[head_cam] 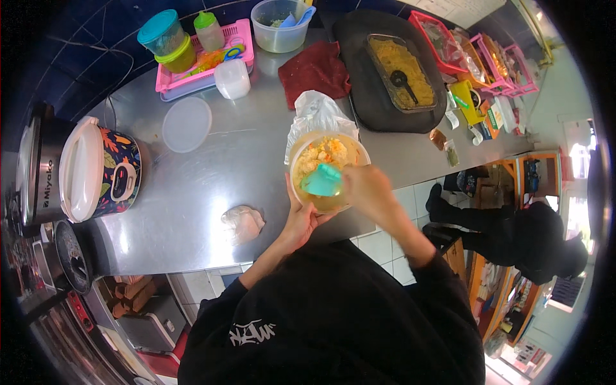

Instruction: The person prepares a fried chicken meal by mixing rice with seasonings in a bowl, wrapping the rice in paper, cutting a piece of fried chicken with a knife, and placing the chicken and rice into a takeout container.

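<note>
A round translucent plastic tub [364, 150] holds a crumbly yellowish food mixture [323, 153] with orange bits. My left hand [303, 222] grips the tub's near left side. In my right hand [368, 192], blurred, is a turquoise plastic scoop [323, 181], its head down in the tub over the food. The scoop's handle is hidden by my fingers. Just behind the tub lies a crumpled whitish plastic bag [318, 113]. A wrapped pale bundle [243, 224] rests on the steel table [231, 163] left of my left hand.
A multicooker [103, 168] stands on the left. Behind are a round lid [186, 125], a pink basket [166, 83], a lidless tub [280, 41] and a dark red cloth [314, 72]. A tray of yellow crumbs [397, 53] sits on a black griddle [358, 96]. Another person [519, 236] is at right.
</note>
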Demonstrator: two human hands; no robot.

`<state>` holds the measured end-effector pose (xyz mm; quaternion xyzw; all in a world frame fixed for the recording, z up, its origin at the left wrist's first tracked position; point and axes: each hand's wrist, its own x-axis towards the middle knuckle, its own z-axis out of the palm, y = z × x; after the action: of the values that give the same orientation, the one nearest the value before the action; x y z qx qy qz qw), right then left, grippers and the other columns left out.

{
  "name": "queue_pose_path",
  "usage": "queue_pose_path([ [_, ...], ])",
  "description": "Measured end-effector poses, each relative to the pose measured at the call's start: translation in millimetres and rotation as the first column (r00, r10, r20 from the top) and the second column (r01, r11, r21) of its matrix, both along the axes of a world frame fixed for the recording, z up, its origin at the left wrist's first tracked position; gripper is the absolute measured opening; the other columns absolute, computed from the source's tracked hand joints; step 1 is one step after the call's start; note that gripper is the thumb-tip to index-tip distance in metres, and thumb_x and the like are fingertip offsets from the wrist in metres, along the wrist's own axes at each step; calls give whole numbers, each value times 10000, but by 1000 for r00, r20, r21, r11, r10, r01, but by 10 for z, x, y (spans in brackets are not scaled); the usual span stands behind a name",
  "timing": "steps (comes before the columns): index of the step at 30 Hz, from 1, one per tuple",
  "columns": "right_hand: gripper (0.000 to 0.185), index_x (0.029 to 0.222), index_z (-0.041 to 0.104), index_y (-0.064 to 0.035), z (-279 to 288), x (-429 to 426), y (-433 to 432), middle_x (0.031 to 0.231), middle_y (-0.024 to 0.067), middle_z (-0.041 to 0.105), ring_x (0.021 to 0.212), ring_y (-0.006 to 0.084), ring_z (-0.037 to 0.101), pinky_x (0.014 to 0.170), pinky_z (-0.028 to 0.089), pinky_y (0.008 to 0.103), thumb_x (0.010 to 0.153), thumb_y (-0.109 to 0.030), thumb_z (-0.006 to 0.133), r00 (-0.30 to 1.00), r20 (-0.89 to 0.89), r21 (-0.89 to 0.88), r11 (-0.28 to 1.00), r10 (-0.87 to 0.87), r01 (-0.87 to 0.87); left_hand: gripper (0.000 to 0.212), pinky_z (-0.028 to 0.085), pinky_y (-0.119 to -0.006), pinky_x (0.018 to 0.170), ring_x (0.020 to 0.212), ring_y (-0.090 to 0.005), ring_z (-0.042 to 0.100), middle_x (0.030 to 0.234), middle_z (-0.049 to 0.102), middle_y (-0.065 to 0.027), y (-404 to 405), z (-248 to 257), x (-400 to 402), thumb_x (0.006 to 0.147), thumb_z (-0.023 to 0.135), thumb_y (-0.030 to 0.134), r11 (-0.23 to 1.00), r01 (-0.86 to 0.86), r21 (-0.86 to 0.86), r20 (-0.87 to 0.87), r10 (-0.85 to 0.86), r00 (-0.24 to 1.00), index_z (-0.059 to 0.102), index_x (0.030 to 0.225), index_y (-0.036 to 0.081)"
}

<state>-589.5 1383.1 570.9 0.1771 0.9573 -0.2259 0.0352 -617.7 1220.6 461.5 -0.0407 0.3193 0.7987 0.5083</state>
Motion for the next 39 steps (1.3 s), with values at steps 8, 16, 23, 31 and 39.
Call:
queue_pose_path([
  [8,156,837,634,-70,149,39,-117,721,187,628,667,402,612,614,498,458,867,-191,541,991,18,46,990,-133,132,779,517,-492,897,1212,-364,472,1494,111,-153,-30,19,-6,977,295,39,999,-33,11,31,32,999,-273,1378,391],
  [16,135,938,618,-83,95,28,-51,652,184,604,643,379,615,567,489,456,886,-172,530,974,-204,191,972,-100,139,762,509,-498,898,1225,-366,460,1506,106,-145,-1,106,-23,977,266,32,999,-31,-36,-43,30,999,-262,1382,404],
  [23,149,982,575,-28,-344,388,133,610,177,589,607,328,638,572,500,427,882,-124,518,978,-57,-49,979,-199,196,787,514,-509,878,1198,-391,478,1496,106,-179,151,267,10,951,242,-26,996,-50,-79,-139,39,989,-243,1389,413],
  [31,147,912,586,-63,-366,315,73,610,57,524,425,59,421,346,256,193,933,-205,559,711,500,-841,-80,-494,536,865,497,-526,898,1235,-393,436,1489,107,-175,139,259,36,867,215,-106,996,-14,-92,-150,0,989,-226,1394,420],
  [39,195,1075,572,-26,-222,384,-202,772,188,624,599,269,624,522,466,349,913,-129,541,805,-504,-191,949,-313,249,725,487,-533,904,1239,-356,441,1495,122,-129,141,79,6,993,296,98,998,-59,-9,-51,58,997,-217,1397,411],
])
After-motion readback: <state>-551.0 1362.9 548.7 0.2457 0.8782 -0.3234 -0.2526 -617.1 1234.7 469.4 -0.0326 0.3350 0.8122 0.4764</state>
